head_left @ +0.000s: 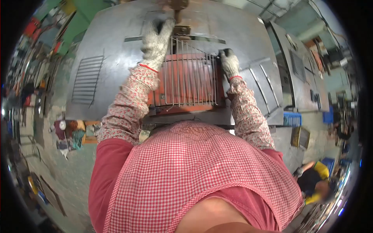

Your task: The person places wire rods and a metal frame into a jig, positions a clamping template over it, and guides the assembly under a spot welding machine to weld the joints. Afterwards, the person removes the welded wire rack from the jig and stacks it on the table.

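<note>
A metal wire rack (pixel 189 83) with long parallel rods lies over a red block (pixel 182 62) on the steel worktable, below a machine head. My right hand (pixel 229 63), in a pale knit glove with dark fingertips, is closed at the rack's upper right corner. Up beside the rack's far left end is my left hand (pixel 157 39), gloved the same way. Its fingers are smeared by motion, and I cannot make out whether they touch the rack. The machine's vertical post (pixel 178 15) stands just right of that hand.
Another wire rack (pixel 88 79) lies on the table's left side. Metal rods (pixel 259 87) lie at the right. A second steel table (pixel 307 83) stands beyond, with a blue crate (pixel 292 119) near it. A person in black and yellow (pixel 314 180) is at the lower right.
</note>
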